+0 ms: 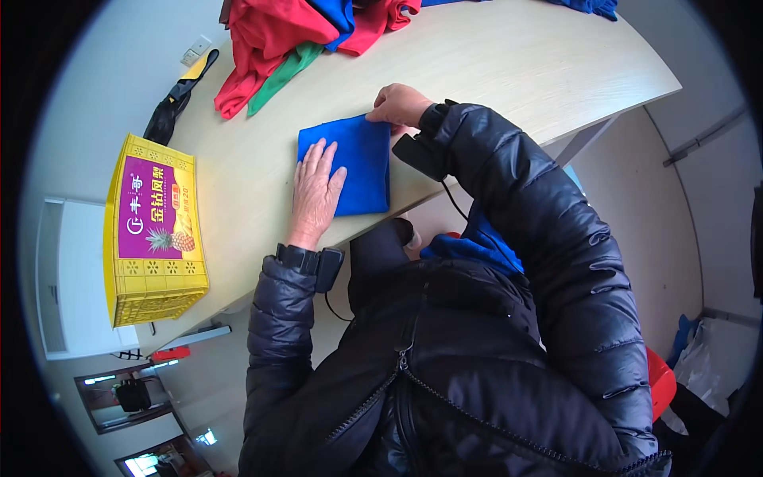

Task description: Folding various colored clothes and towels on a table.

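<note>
A blue cloth, folded into a rough rectangle, lies flat near the front edge of the pale table. My left hand rests on its left part, palm down with the fingers stretched out. At the cloth's far right corner is my right hand, its thumb and forefinger closed on the fabric there. The other fingers of that hand are curled and partly hidden. Both wrists carry black straps with small dark boxes.
Red, blue and green cloths are heaped at the table's far side. A yellow crate with a purple panel stands at the left, near a black and yellow strap-like item. More blue cloth lies below the table edge by my lap.
</note>
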A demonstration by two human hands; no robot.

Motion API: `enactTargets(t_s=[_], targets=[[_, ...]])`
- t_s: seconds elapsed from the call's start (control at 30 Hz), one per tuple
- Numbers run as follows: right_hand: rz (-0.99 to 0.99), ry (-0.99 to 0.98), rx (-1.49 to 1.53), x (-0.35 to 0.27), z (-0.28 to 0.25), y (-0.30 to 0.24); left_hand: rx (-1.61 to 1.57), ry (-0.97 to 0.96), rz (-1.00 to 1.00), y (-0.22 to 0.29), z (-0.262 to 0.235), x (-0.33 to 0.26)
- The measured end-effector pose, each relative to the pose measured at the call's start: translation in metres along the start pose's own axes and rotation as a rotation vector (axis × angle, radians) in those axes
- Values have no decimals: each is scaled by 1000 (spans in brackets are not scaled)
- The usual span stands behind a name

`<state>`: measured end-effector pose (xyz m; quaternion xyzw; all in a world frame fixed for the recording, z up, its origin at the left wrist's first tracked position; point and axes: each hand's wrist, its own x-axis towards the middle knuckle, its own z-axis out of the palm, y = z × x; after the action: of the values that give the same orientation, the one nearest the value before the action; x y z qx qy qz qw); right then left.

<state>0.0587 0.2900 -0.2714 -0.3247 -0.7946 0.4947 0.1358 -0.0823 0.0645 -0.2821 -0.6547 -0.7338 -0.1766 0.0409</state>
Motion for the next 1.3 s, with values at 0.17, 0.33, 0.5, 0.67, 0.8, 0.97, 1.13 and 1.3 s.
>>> enactTargets(t_s=[0.17, 0.33, 0.5, 0.67, 0.8, 0.97, 1.13, 1.3], targets=[[77, -86, 47, 2, -1, -6, -41, 142, -217, -13, -8, 1], [-29, -81, 4, 2, -4, -12, -280, 101, -605, -51, -8, 12], [7, -191, 22, 1, -6, -17, -732, 267, -603, -72, 7, 12], [-73, -161, 87, 4, -7, -18, -534, 263, -617, -70, 4, 10], [-237, -77, 190, 8, 1, -11, -600, 403, -632, -61, 2, 6], [-196, -23, 57, 14, 5, 6, -544, 357, -573, -76, 13, 4], [-239, 37, -31, 26, -6, 1, -19, 410, -345, -42, -10, 1], [-12, 44, 907, 63, -33, 13, -43, 47, -13, -1, -53, 15]])
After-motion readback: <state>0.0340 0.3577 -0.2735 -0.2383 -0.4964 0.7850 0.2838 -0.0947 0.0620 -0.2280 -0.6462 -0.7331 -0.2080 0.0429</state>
